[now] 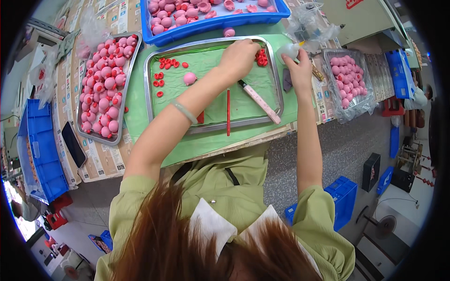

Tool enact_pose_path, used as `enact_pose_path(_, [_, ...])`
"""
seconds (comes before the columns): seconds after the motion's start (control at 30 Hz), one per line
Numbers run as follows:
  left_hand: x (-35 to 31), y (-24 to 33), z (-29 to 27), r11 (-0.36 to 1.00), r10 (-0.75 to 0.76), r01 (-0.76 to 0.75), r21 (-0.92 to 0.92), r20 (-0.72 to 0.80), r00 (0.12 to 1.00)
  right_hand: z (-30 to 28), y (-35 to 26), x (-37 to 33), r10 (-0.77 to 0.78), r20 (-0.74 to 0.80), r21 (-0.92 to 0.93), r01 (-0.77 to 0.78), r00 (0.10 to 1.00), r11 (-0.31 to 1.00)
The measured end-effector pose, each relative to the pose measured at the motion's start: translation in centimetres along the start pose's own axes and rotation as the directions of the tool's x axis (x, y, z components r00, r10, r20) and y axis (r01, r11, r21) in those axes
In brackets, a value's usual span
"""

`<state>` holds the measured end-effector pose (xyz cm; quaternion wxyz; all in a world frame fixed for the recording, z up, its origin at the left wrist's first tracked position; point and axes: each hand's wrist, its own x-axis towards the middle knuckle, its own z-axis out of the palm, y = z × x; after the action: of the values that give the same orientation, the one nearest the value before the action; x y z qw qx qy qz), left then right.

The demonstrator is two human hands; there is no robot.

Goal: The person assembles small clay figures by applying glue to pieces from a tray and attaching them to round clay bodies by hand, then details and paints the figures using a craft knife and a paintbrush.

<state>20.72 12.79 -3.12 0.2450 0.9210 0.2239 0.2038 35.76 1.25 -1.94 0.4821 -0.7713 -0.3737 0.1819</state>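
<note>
Head view, and both bare hands are at the far right of the work! The left hand stretches right across the shallow metal tray, a pale bangle on its wrist, fingers curled at the small red pieces in the far right corner. Whether those fingertips pinch one (they are bent away from us) I cannot tell.

Over to the right hand, just beyond the tray's right rim, and that one is clear: thumb and fingers pinch a white bottle, its yellow-orange tip aimed to the right.

Inside the tray, one pink ball sits alone on the green lining, near a loose group of red rings at the far left. A red stick crosses toward the near rim, and right of it a pink pen-like tool lies slanted, dark end far.

Look left: a second tray is packed with pink-and-red balls, a dark phone near it. Far side, a blue bin holds more; right, a plastic-wrapped tray carries another heap.
</note>
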Motion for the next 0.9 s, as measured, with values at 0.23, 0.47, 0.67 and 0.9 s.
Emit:
enact_pose_path(0.23, [-1.6, 1.9, -2.3, 0.973, -0.115, 0.123, -0.196, 0.051, 0.992, -0.8, -2.8, -4.1, -0.038, -0.146, 0.514, 0.109, 0.989, 0.851])
enact_pose_path(0.47, [-9.1, 4.4, -7.7, 0.178, -0.420, 0.467, -0.866, 0.362, 0.832, 1.4, -7.9, -12.0, 0.034, 0.232, 0.720, -0.195, 0.972, 0.666])
enact_pose_path(0.67, [-16.6, 5.3, -9.0, 0.057, -0.405, 0.479, -0.876, 0.418, 0.813, 3.4, -9.7, -15.0, 0.016, 0.443, 0.693, -0.354, 0.896, 0.628])
enact_pose_path(0.9, [-20.4, 5.3, -9.3, -0.235, -0.540, 0.339, -0.911, 0.412, 0.734, 4.4, -10.4, -16.3, 0.085, 0.433, 0.614, -0.363, 0.897, 0.701])
